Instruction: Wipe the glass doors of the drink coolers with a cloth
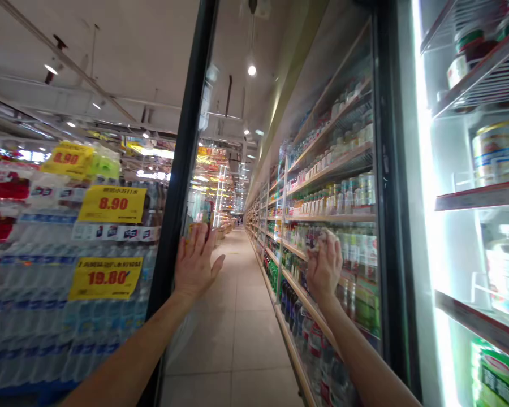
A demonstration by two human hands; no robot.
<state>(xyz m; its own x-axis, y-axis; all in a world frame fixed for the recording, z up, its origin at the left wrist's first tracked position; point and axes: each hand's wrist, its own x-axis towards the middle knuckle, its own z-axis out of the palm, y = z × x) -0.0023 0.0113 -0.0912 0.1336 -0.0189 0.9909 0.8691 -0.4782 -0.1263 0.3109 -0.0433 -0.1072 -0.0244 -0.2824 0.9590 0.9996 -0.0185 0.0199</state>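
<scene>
In front of me a glass cooler door [246,271] with a black frame stands swung open. My left hand [195,260] lies with its fingers outstretched against the glass, beside the door's black left edge. My right hand [326,268] is pressed to the glass farther right, its fingers bent around a pale crumpled cloth [322,234]. Most of the cloth is hidden behind the fingers, and motion blurs it a little. Shelves of bottles and cans show in the glass around both hands.
To the right is the lit cooler interior with wire shelves [479,198], a can [500,150] and a green package [496,373]. At left, water bottles [29,316] are stacked beneath yellow price signs [112,203]. Tiled floor [212,339] appears through the glass.
</scene>
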